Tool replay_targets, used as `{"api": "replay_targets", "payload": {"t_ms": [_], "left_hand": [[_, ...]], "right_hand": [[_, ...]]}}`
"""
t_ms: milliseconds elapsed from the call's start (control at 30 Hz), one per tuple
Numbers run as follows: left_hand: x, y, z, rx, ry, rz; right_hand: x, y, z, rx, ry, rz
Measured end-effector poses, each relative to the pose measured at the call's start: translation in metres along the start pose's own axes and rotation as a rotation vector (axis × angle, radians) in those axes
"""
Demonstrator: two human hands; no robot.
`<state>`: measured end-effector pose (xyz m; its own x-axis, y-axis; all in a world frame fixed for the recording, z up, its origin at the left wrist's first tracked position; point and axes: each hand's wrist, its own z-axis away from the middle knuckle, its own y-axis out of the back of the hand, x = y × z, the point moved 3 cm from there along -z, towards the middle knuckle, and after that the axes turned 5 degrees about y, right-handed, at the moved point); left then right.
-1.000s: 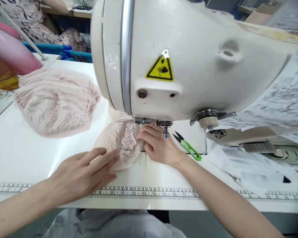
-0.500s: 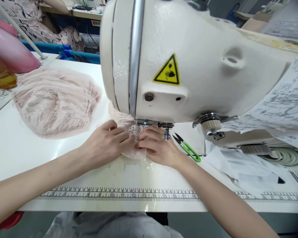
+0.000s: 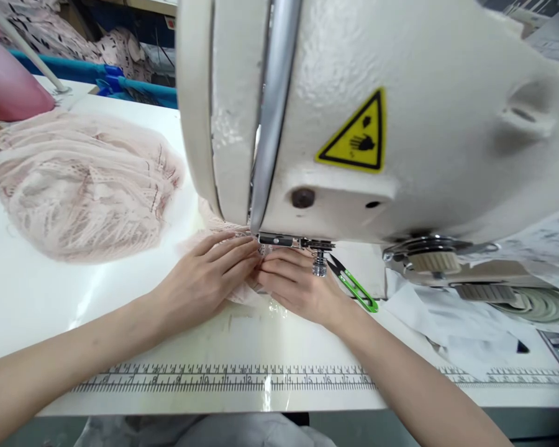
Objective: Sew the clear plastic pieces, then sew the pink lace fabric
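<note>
A small piece of pale pink lace (image 3: pixel 236 294) lies on the white table under the sewing machine's presser foot (image 3: pixel 279 241). My left hand (image 3: pixel 204 280) rests flat on it, fingers stretched toward the needle area. My right hand (image 3: pixel 294 284) lies on its side just right of that, fingers pressed together on the lace edge, thumb hidden. The fingertips of both hands meet right below the presser foot. The big white machine head (image 3: pixel 400 112) hides the needle and the far part of the lace.
A large heap of the same pink lace (image 3: pixel 79 186) sits at the back left. Green thread snips (image 3: pixel 355 287) lie just right of my right hand. White cloth (image 3: pixel 451 313) is bunched at the right. A printed ruler (image 3: pixel 237 376) runs along the table's front edge.
My left hand has slid forward from the lace's near side up to the presser foot, meeting my right hand. The view has moved closer to the machine head.
</note>
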<state>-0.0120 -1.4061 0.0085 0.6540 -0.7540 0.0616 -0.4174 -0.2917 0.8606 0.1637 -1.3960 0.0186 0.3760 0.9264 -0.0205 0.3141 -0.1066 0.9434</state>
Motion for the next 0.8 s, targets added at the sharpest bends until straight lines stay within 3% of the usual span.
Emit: {"api": "replay_targets", "payload": {"t_ms": [167, 400, 800], "left_hand": [[0.002, -0.012, 0.005, -0.059, -0.015, -0.025], [-0.015, -0.008, 0.005, -0.11, -0.107, 0.034], [-0.032, -0.006, 0.004, -0.16, -0.046, 0.091]], "right_hand": [[-0.001, -0.002, -0.002, 0.067, 0.008, 0.027], [-0.009, -0.011, 0.0, 0.068, -0.052, 0.043], [-0.02, -0.012, -0.013, 0.236, 0.007, 0.21]]}}
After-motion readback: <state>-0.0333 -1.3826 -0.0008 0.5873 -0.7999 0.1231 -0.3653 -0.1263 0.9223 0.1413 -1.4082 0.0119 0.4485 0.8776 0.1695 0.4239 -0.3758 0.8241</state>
